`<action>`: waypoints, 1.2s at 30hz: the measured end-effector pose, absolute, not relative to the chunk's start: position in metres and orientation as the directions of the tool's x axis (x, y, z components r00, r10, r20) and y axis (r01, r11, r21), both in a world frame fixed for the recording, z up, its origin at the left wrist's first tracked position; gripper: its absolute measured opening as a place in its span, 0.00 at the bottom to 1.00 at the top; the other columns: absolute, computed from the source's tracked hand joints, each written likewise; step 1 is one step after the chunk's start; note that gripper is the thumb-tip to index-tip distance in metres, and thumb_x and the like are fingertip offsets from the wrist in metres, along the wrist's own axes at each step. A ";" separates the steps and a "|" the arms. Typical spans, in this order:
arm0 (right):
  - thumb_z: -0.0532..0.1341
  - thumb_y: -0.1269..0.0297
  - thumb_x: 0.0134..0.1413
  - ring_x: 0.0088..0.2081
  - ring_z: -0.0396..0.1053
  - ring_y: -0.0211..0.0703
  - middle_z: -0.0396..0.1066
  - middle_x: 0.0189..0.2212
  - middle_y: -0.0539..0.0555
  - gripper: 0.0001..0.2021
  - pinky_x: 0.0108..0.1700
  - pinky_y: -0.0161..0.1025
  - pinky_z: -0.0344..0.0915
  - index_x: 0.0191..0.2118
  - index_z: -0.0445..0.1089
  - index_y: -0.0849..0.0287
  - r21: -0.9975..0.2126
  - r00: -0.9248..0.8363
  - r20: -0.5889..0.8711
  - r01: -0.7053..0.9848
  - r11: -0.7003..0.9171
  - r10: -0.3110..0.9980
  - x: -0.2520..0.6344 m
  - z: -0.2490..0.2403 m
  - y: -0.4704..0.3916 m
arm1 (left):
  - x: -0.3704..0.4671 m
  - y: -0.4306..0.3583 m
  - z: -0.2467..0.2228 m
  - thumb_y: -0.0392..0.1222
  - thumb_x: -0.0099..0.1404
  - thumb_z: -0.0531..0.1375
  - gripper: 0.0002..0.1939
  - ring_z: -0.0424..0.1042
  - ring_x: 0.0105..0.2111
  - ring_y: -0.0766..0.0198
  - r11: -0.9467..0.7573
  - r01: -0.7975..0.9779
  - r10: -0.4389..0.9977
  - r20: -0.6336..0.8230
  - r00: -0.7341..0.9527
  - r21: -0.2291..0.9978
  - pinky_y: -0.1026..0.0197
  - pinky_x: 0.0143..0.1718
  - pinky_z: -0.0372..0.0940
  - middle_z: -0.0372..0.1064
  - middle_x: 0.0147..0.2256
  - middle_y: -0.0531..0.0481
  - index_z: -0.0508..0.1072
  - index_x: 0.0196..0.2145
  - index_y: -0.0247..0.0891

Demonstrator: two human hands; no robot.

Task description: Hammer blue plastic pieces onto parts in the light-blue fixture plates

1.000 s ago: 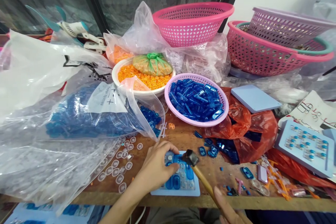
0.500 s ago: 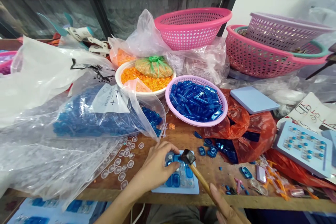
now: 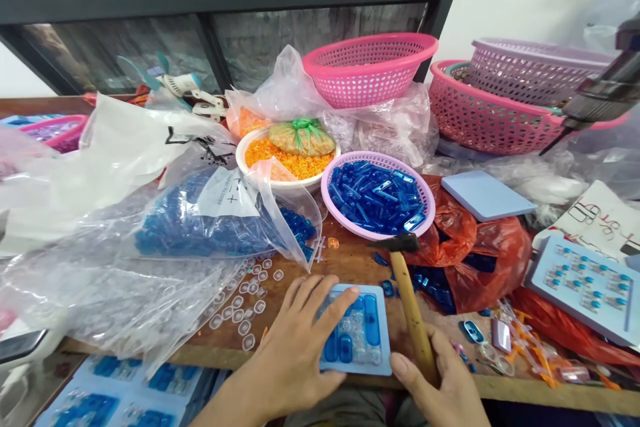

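Observation:
A light-blue tray (image 3: 384,320) lies at the bench's front edge, with blue and clear plastic pieces (image 3: 345,347) set in its recesses. My left hand (image 3: 300,340) rests over its left side, fingers stretched out and thumb apart. To the right of the tray, my right hand (image 3: 445,380) grips a hammer (image 3: 411,307) low on its wooden handle. The dark hammer head is raised, in front of the basket of blue pieces. My right thumb is close to the tray's lower right corner; whether it touches I cannot tell.
Behind stand a lilac basket (image 3: 327,203) of blue parts and a white bowl (image 3: 242,155) of orange parts. Clear bags (image 3: 150,293) cover the left. Clear rings (image 3: 244,327) lie scattered nearby. A red bag (image 3: 490,267) and small loose parts lie right; a tool tip (image 3: 575,117) hangs above.
The hammer head has lifted off the tray and moved right, its handle now more upright. My left hand's fingers have spread out flat over the tray. The camera view has tilted up.

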State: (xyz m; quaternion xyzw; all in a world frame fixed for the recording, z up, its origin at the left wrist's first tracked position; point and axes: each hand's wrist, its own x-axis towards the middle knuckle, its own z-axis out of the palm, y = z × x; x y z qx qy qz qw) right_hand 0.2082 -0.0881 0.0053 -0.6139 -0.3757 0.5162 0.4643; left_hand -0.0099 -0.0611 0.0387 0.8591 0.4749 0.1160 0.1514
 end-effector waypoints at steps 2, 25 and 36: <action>0.75 0.49 0.34 0.35 0.73 0.47 0.76 0.33 0.52 0.29 0.37 0.39 0.70 0.42 0.70 0.56 -0.965 0.143 -0.263 -0.043 -0.259 0.954 0.201 0.006 -0.081 | -0.007 -0.070 0.044 0.36 0.53 0.66 0.49 0.56 0.62 0.38 -0.563 0.782 0.826 0.184 0.532 0.268 0.31 0.63 0.50 0.57 0.64 0.36 0.52 0.69 0.44; 0.76 0.46 0.33 0.32 0.73 0.41 0.76 0.29 0.46 0.31 0.35 0.34 0.69 0.42 0.66 0.55 -0.956 0.114 -0.258 -0.176 -0.236 0.960 0.166 0.037 -0.084 | -0.017 -0.115 0.038 0.52 0.60 0.71 0.52 0.61 0.63 0.42 -0.360 0.444 0.873 0.464 -0.149 0.821 0.44 0.59 0.64 0.52 0.68 0.40 0.43 0.71 0.57; 0.73 0.42 0.40 0.18 0.52 0.26 0.65 0.25 0.43 0.31 0.18 0.27 0.48 0.44 0.67 0.58 -0.939 -0.324 -0.269 -0.120 -0.322 0.907 0.135 0.044 -0.100 | -0.070 -0.201 0.073 0.50 0.58 0.71 0.44 0.73 0.52 0.53 -0.023 -0.094 0.761 -0.044 -0.647 0.995 0.59 0.51 0.70 0.68 0.60 0.48 0.58 0.68 0.49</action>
